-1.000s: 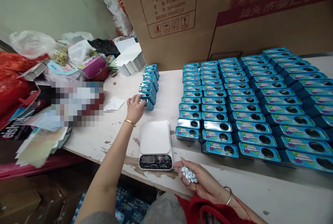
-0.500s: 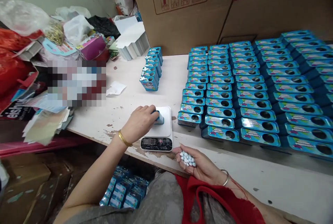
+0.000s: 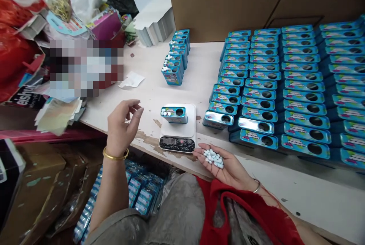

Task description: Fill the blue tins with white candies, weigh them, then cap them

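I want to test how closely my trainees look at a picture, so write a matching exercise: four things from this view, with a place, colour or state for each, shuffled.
Things:
1. Left hand
2. Right hand
3. Scale
4. Carton

Descriptions:
A. Palm up, cupping pale pellets
B. Brown, behind the tin rows
C. Fingers curled, holding nothing
D. Under a single blue tin

Right pairs: 1-C, 2-A, 3-D, 4-B

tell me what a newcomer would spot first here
Rows of blue boxes cover the right side of the table. Nearer the middle, another blue box stands on a white scale, with white pieces on its top. Beside the scale, the upturned right hand holds a heap of pale pieces.
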The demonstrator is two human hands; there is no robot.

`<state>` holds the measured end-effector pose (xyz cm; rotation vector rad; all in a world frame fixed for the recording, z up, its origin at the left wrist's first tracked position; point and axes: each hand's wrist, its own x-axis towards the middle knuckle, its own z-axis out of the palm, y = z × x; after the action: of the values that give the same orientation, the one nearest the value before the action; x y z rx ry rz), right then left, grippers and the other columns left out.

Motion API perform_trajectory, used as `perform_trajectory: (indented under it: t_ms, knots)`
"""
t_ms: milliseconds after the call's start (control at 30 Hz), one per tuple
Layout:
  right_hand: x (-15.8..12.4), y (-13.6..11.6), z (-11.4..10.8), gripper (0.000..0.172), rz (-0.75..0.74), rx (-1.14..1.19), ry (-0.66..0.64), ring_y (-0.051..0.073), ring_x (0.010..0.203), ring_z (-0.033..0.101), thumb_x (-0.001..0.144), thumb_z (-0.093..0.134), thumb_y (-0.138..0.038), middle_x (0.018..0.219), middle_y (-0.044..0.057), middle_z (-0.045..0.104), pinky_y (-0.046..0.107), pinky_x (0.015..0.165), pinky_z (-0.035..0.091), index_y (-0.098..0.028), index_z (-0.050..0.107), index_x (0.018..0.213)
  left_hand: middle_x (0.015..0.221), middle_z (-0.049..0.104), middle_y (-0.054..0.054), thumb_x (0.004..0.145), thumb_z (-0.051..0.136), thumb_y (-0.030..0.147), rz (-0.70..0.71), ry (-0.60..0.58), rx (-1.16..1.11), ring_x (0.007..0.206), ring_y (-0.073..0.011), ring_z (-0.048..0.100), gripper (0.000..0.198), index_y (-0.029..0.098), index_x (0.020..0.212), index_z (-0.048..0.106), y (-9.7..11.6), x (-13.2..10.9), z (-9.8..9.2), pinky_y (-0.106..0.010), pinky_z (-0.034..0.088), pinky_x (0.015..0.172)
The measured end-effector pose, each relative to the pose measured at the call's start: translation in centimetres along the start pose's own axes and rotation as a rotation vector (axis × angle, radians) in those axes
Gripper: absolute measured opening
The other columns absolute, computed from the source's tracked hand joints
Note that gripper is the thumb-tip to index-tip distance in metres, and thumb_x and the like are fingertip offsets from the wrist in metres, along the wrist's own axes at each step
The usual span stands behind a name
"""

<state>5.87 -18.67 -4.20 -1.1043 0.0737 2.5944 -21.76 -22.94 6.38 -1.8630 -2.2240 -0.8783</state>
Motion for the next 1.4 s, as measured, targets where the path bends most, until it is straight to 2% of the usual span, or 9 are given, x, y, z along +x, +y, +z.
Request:
perform_trajectory:
  t_ms: [133, 333, 633, 733, 867, 967, 1100, 1267, 1400]
  knots:
    - [0.1, 0.0, 0.3, 0.025, -0.029, 0.004, 0.003, 0.024, 0.102, 0.066, 0.087, 0.049, -0.016, 0.102, 0.018, 0.071, 0.029, 0.085, 0.056, -0.005, 0.059, 0.107, 0.087, 0.063, -0.002, 0.087, 0.054, 0.024, -0.066, -0.029, -0.014, 0.072, -0.0106, 0.055, 0.02, 0.018, 0.105, 0.059, -1.6, -1.8, 0.6, -0.024, 0.045, 0.064]
    - [0.1, -0.1, 0.5, 0.027, -0.046, -0.012, 0.015, 0.024, 0.103, 0.065, 0.086, 0.049, -0.016, 0.104, 0.019, 0.07, 0.029, 0.088, 0.055, -0.005, 0.059, 0.109, 0.09, 0.062, -0.003, 0.088, 0.053, 0.025, -0.05, -0.07, -0.064, 0.076, -0.0114, 0.056, 0.019, 0.018, 0.105, 0.059, -1.7, -2.5, 1.4, -0.025, 0.046, 0.067]
    - [0.2, -0.7, 2.6, 0.034, -0.053, -0.02, -0.046, 0.026, 0.112, 0.06, 0.088, 0.047, -0.017, 0.114, 0.021, 0.066, 0.032, 0.092, 0.053, -0.004, 0.053, 0.119, 0.104, 0.06, -0.008, 0.09, 0.05, 0.026, 0.13, -0.162, -0.025, 0.093, -0.0168, 0.057, 0.025, 0.019, 0.114, 0.056, -0.2, -1.8, 3.1, -0.033, 0.047, 0.081]
    - [0.4, -0.9, 3.6, 0.036, -0.052, -0.009, -0.091, 0.026, 0.113, 0.06, 0.088, 0.048, -0.018, 0.117, 0.022, 0.064, 0.032, 0.092, 0.053, -0.004, 0.052, 0.12, 0.122, 0.057, -0.011, 0.09, 0.051, 0.031, 0.155, -0.161, 0.139, 0.112, -0.0238, 0.052, 0.035, 0.02, 0.123, 0.05, 0.5, -2.4, 4.3, -0.044, 0.039, 0.095]
    - [0.8, -1.0, 4.5, 0.034, -0.067, 0.01, -0.115, 0.025, 0.111, 0.061, 0.087, 0.048, -0.017, 0.114, 0.021, 0.065, 0.032, 0.092, 0.053, -0.004, 0.053, 0.119, 0.144, 0.039, -0.015, 0.089, 0.05, 0.04, 0.086, -0.152, 0.215, 0.136, -0.03, 0.03, 0.057, 0.018, 0.139, 0.033, 1.8, -4.0, 6.3, -0.054, 0.018, 0.109]
    - [1.1, -0.8, 4.5, 0.033, -0.065, 0.02, -0.115, 0.024, 0.108, 0.062, 0.086, 0.048, -0.017, 0.11, 0.021, 0.067, 0.033, 0.093, 0.052, -0.004, 0.055, 0.115, 0.148, 0.031, -0.017, 0.09, 0.047, 0.042, 0.048, -0.144, 0.196, 0.141, -0.0314, 0.019, 0.064, 0.016, 0.143, 0.024, 2.9, -4.8, 7.5, -0.058, 0.007, 0.112]
    - [1.4, -0.6, 4.3, 0.029, -0.063, 0.021, -0.123, 0.023, 0.105, 0.065, 0.085, 0.051, -0.018, 0.106, 0.019, 0.069, 0.032, 0.092, 0.052, -0.004, 0.059, 0.11, 0.147, 0.032, -0.016, 0.092, 0.043, 0.038, 0.084, -0.163, 0.142, 0.141, -0.0308, 0.019, 0.06, 0.017, 0.144, 0.022, 4.4, -4.3, 8.4, -0.063, -0.002, 0.111]
    - [1.4, -0.7, 4.4, 0.028, -0.08, 0.059, -0.139, 0.022, 0.101, 0.066, 0.086, 0.048, -0.018, 0.104, 0.019, 0.069, 0.033, 0.092, 0.052, -0.004, 0.06, 0.107, 0.146, 0.035, -0.016, 0.094, 0.037, 0.022, 0.192, -0.196, 0.033, 0.139, -0.0271, 0.026, 0.052, 0.017, 0.144, 0.022, 5.2, -3.4, 8.6, -0.06, 0.005, 0.113]
    - [1.4, -1.0, 4.8, 0.027, -0.086, 0.101, -0.169, 0.018, 0.092, 0.068, 0.089, 0.045, -0.02, 0.097, 0.013, 0.072, 0.03, 0.087, 0.054, -0.007, 0.062, 0.104, 0.14, 0.043, -0.014, 0.091, 0.041, 0.015, 0.291, -0.2, -0.186, 0.13, -0.0233, 0.041, 0.052, 0.022, 0.141, 0.028, 5.7, -3.4, 7.6, -0.048, 0.034, 0.107]
